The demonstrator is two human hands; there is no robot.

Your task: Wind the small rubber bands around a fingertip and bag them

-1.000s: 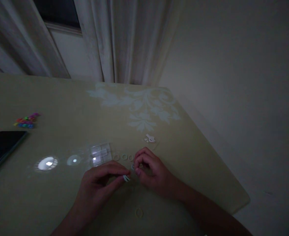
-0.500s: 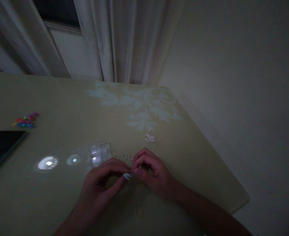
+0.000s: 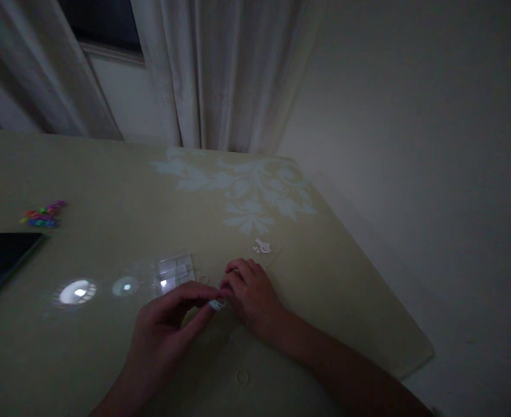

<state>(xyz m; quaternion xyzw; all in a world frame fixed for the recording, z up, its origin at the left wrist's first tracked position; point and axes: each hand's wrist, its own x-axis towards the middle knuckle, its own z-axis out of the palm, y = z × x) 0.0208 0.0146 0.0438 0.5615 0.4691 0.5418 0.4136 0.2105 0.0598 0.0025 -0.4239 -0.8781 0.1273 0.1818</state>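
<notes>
My left hand (image 3: 168, 324) pinches a small pale blue-white banded piece (image 3: 215, 304) between thumb and fingertips; its exact kind is too small and dim to tell. Right against that piece are the closed fingertips of my right hand (image 3: 255, 301), back of the hand upward, and whatever they hold is hidden. A pale ring (image 3: 203, 279) lies just beyond my left fingers. Another thin ring (image 3: 242, 379) rests on the table nearer to me, below both hands.
Behind my left hand lies a clear compartment box (image 3: 175, 269). Small white plastic pieces (image 3: 263, 247) sit beyond my right hand. At the left are a heap of colourful small pieces (image 3: 44, 214) and a dark phone (image 3: 6, 258). The table (image 3: 346, 289) ends in a corner at right.
Both hands have shifted a little to the left. My right hand has turned over the piece, its fingers now meeting it and covering some of the rings behind.
</notes>
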